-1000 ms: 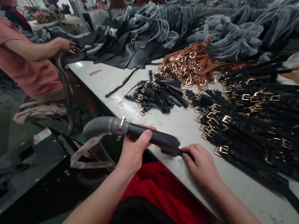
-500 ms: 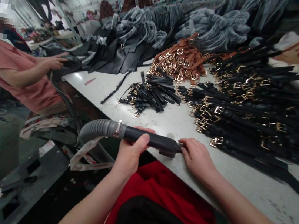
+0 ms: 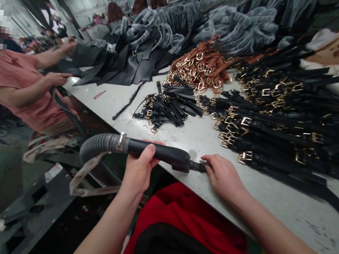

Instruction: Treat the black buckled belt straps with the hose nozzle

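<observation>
My left hand (image 3: 139,168) is wrapped round the black handle (image 3: 165,153) of a tool fed by a grey ribbed hose (image 3: 96,146), held level at the near edge of the white table (image 3: 193,137). My right hand (image 3: 221,175) rests on the table at the tool's nozzle tip, fingers closed on a short black strap piece (image 3: 198,166) that sticks out of the nozzle. Just beyond my right hand lies a black belt with a gold buckle (image 3: 246,157).
Piles of black belts (image 3: 284,127), short black straps (image 3: 168,105) and brown straps (image 3: 202,66) cover the table, with grey wrapped bundles (image 3: 235,26) behind. A person in a pink shirt (image 3: 14,78) works at the left end. A dark metal stand (image 3: 26,207) sits on the floor, lower left.
The tool and both my hands have shifted slightly left along the table edge, and more of the strap piece shows at the nozzle. The person on the left raised one hand off the dark material.
</observation>
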